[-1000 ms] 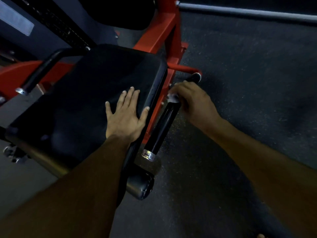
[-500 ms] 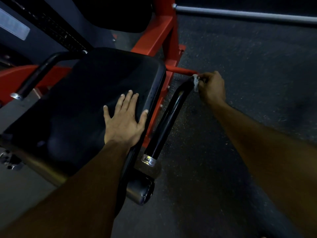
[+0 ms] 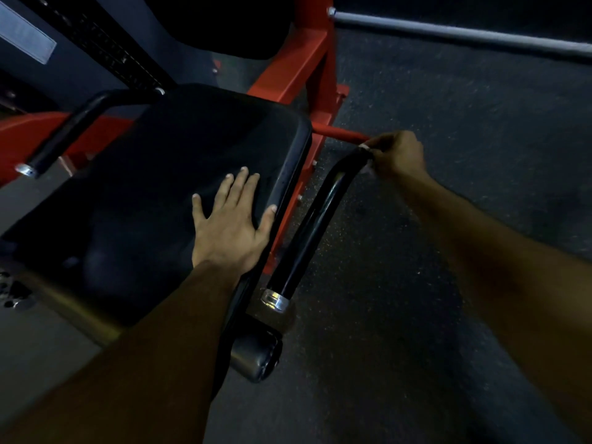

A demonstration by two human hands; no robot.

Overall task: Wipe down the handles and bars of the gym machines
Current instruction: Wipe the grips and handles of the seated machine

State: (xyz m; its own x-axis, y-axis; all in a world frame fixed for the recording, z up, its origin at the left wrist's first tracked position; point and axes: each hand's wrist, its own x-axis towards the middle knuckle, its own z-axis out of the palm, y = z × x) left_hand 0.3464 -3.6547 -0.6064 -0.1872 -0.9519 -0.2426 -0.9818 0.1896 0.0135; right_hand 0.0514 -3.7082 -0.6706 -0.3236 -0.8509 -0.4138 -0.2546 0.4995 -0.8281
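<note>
Right of the black handle (image 3: 315, 219) the floor (image 3: 448, 155) lies open, while the seat pad (image 3: 144, 187) and red frame (image 3: 290, 206) close its left side.

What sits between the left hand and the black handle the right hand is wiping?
Head view: the seat pad's right edge and a strip of red frame separate the left hand from the black handle; the right hand grips its far end.

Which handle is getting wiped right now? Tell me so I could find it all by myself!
Find the big black seat pad where the left hand lies flat. Just to its right a black curved handle rises beside the red frame, with a shiny silver cap at its near end. Unlike the matching handle on the left, this one has the right hand pinching a small white wipe on its far end.
</note>
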